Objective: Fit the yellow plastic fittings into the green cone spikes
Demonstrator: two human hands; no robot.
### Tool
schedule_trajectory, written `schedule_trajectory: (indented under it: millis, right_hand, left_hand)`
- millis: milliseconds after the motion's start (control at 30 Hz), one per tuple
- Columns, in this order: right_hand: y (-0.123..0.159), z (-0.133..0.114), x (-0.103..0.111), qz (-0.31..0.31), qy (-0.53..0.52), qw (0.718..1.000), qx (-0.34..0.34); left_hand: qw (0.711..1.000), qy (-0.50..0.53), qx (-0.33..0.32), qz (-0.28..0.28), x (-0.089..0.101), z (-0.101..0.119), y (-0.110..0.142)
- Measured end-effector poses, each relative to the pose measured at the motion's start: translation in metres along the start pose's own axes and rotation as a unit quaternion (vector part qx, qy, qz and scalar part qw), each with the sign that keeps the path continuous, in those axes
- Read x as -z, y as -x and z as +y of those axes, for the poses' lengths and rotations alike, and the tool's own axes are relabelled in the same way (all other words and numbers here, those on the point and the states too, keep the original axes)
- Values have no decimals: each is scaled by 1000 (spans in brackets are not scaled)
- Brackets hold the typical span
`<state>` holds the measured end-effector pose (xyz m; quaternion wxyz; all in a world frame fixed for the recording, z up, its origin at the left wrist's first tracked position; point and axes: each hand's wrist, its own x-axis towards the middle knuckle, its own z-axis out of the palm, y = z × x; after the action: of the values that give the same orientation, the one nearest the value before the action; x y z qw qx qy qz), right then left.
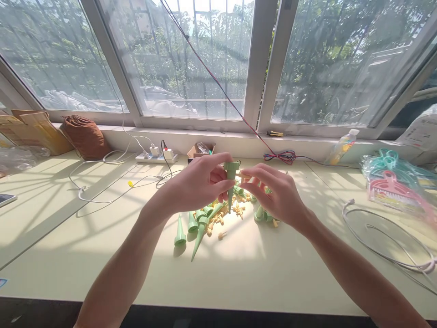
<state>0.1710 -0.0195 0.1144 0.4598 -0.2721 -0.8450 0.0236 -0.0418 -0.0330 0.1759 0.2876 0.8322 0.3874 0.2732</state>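
Note:
My left hand (pixel 196 184) is closed on a green plant watering spike (pixel 231 172), wide collar up and point down. Close beside its collar, my right hand (pixel 282 196) pinches a small orange-yellow plastic valve (pixel 245 177) between thumb and fingers. Whether the valve touches the spike I cannot tell. Below the hands lies a heap of loose small yellow valves (pixel 239 211), partly hidden by them. More green spikes (pixel 201 230) lie left of the heap, and one spike (pixel 179 233) stands point up. Several green pieces (pixel 260 214) sit under my right hand.
A power strip (pixel 156 157) with plugs and a small cardboard box (pixel 201 150) stand at the back. A brown pouch (pixel 84 135) is at far left. On the right are a bottle (pixel 343 146), bagged pink and teal brushes (pixel 389 182) and a coiled white cable (pixel 385 237).

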Motion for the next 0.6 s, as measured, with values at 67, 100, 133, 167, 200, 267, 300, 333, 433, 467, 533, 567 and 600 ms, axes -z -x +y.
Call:
schedule_trajectory:
  millis: [67,100,133,167,200,267,300,333,433,467,533,567,600]
  right_hand:
    - [2,3,0,-4,30,999,24]
    - [3,4,-1,-8,44,998,32]
    - [3,5,-1,-12,57,998,37]
    - [4,6,-1,-15,67,997,39]
    - [4,6,-1,-16,72,996,39]
    - [4,6,-2,-11,66,997,33]
    - [4,6,-3,-6,55,998,24]
    - [3,5,-3,1,39,999,10]
    - [0,1,-5,14,-40,997,-61]
    - [-1,0,-5,12,-73,993,-93]
    - [-3,-3,-5,1,-142,977,-159]
    - [-5,-4,-5,-5,-172,967,-188]
    - [-6,-4,-4,-9,-199,957,-212]
  left_hand:
    - [1000,-5,6,-4,-1,0,0]
    - [1000,-7,8,-7,-1,1,1]
    - [1000,-9,10,-12,-2,1,1]
    - [1000,-12,10,-17,-2,1,1]
    - [1000,-16,10,-20,-2,1,1]
    - [999,-28,10,-22,-2,2,1]
    - [999,-39,8,-20,-3,3,1]
    - [998,-54,7,-14,-4,3,1]
    - [992,-121,12,22,-10,4,1]
    - [989,-146,14,37,-12,4,1]
    - [980,-187,13,61,-16,2,0]
    - [977,-200,9,67,-18,1,-1]
    - [975,-209,5,70,-19,0,-1]
